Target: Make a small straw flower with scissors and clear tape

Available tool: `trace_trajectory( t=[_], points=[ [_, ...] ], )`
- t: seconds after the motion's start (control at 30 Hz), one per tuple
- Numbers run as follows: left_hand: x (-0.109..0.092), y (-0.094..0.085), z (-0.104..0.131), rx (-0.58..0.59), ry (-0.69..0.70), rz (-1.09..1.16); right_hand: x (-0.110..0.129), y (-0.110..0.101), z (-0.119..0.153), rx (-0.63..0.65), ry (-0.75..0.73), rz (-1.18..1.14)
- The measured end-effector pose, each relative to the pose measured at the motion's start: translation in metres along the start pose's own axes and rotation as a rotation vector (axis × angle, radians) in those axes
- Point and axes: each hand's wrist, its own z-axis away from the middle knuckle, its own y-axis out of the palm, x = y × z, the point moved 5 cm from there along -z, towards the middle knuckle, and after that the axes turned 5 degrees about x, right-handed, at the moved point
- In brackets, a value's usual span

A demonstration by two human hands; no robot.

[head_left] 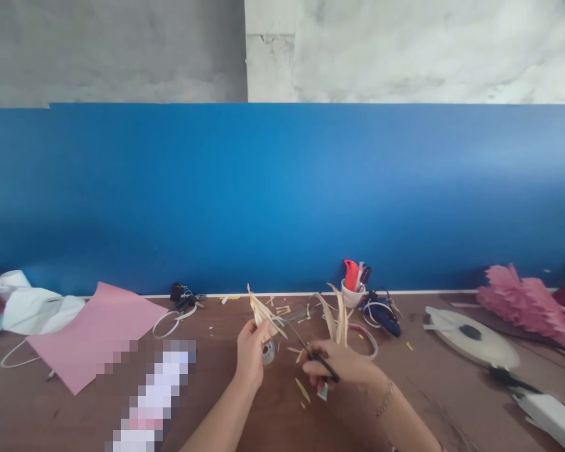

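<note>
Pinched in my left hand [252, 353] is a pale, dry husk-like piece [260, 314], its pointed strips fanning upward and to the right. My right hand [327, 364] is closed around the dark handles of a pair of scissors [300, 337], whose blades point up and left toward the husk piece. Just behind my right hand stand more pale husk strips [341, 317]. A clear tape roll [268, 353] lies beside my left hand, partly hidden by it. Narrow offcuts [303, 390] are scattered on the brown table between and behind my hands.
Pink paper [98, 329] and crumpled white material [40, 311] lie at the left. A white cup [353, 294] with a red item and pens stands at the back. At the right are an oval white object [473, 337], pink pleated paper [530, 301] and a white box [553, 419].
</note>
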Motion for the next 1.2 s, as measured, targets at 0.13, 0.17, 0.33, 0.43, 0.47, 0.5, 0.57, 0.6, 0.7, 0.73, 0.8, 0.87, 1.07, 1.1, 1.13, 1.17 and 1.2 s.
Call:
trace_trajectory(
  t=[0.13, 0.17, 0.33, 0.43, 0.47, 0.5, 0.57, 0.6, 0.7, 0.73, 0.8, 0.87, 1.07, 1.1, 1.13, 1.17, 1.2],
  points=[
    [0.001, 0.002, 0.001, 0.013, -0.010, 0.050, 0.001, 0.014, -0.003, 0.052, 0.022, 0.018],
    [0.002, 0.003, 0.002, 0.017, -0.013, 0.054, 0.002, 0.017, -0.005, 0.029, 0.016, 0.017],
    [0.004, 0.005, 0.004, 0.036, -0.033, 0.046, 0.008, 0.026, -0.012, -0.057, -0.018, -0.019],
    [0.003, 0.007, 0.006, 0.039, -0.041, 0.065, 0.005, 0.028, -0.016, -0.057, -0.030, -0.052],
    [0.003, 0.007, 0.006, 0.038, -0.048, 0.072, 0.003, 0.029, -0.017, -0.054, -0.033, -0.062],
    [0.003, 0.008, 0.006, 0.036, -0.053, 0.078, 0.002, 0.029, -0.018, -0.052, -0.039, -0.072],
    [0.003, 0.008, 0.006, 0.031, -0.059, 0.091, 0.002, 0.030, -0.018, -0.052, -0.059, -0.093],
    [0.003, 0.008, 0.006, 0.030, -0.060, 0.096, 0.002, 0.031, -0.019, -0.053, -0.067, -0.105],
    [0.004, 0.008, 0.005, 0.034, -0.066, 0.108, 0.004, 0.033, -0.018, -0.043, -0.073, -0.126],
    [0.005, 0.008, 0.005, 0.036, -0.071, 0.111, 0.005, 0.033, -0.018, -0.040, -0.067, -0.125],
    [0.005, 0.009, 0.006, 0.036, -0.079, 0.116, 0.006, 0.034, -0.018, -0.043, -0.063, -0.118],
    [0.004, 0.010, 0.007, 0.030, -0.088, 0.115, 0.006, 0.034, -0.018, -0.052, -0.062, -0.116],
    [0.004, 0.012, 0.008, 0.027, -0.127, 0.109, 0.007, 0.033, -0.018, -0.087, -0.048, -0.100],
    [0.004, 0.011, 0.008, 0.027, -0.131, 0.109, 0.008, 0.033, -0.018, -0.095, -0.046, -0.097],
    [0.004, 0.011, 0.008, 0.023, -0.133, 0.113, 0.008, 0.032, -0.018, -0.102, -0.046, -0.095],
    [0.005, 0.011, 0.008, 0.019, -0.134, 0.119, 0.008, 0.033, -0.018, -0.103, -0.048, -0.095],
    [0.005, 0.010, 0.008, 0.015, -0.136, 0.127, 0.007, 0.033, -0.019, -0.097, -0.054, -0.096]
  ],
)
